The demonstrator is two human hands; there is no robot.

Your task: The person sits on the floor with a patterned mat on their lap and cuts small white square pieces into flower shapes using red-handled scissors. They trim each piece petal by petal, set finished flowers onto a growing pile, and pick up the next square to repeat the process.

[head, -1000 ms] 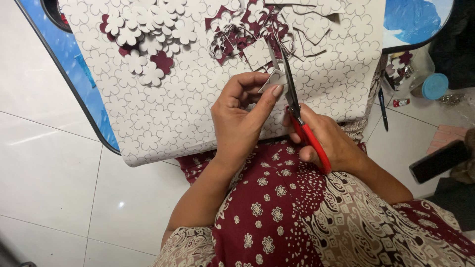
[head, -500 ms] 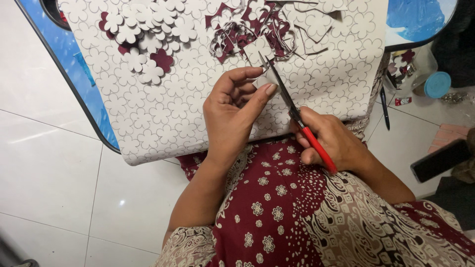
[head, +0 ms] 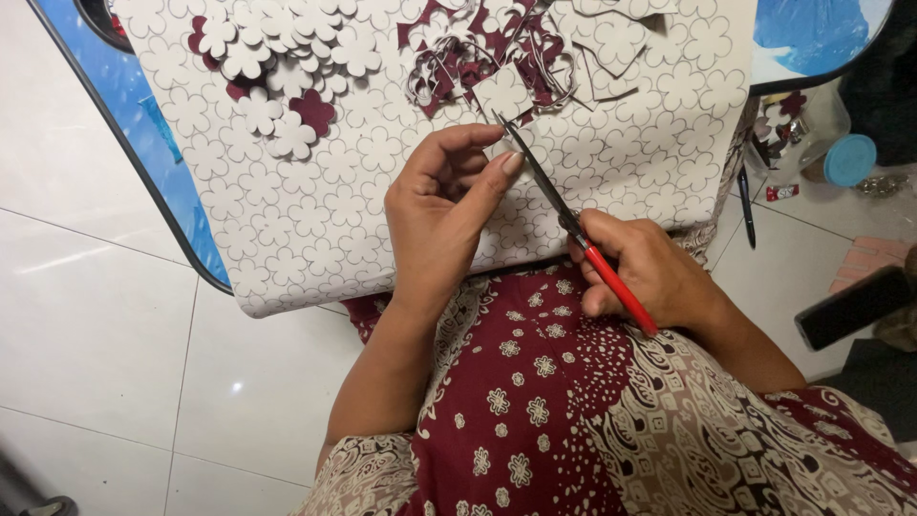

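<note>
My right hand is shut on scissors with red handles and dark blades. The blades look closed and point up-left, with the tip touching a small white cut piece. My left hand rests on a white sheet printed with flower outlines. Its fingers are loosely bent, the thumb lies against the blade, and I see nothing in its grasp. The sheet hangs over the table edge onto my lap.
Cut-out white flowers lie piled at the top left, and maroon and white scraps lie near the scissor tip. The blue table has a dark rim. On the tiled floor at the right are a pen, a blue lid and a black phone.
The scissors have swung from nearly upright to slanting up-left, and the blades have closed. The small white piece is no longer between my left fingers; it now lies at the scissor tip.
</note>
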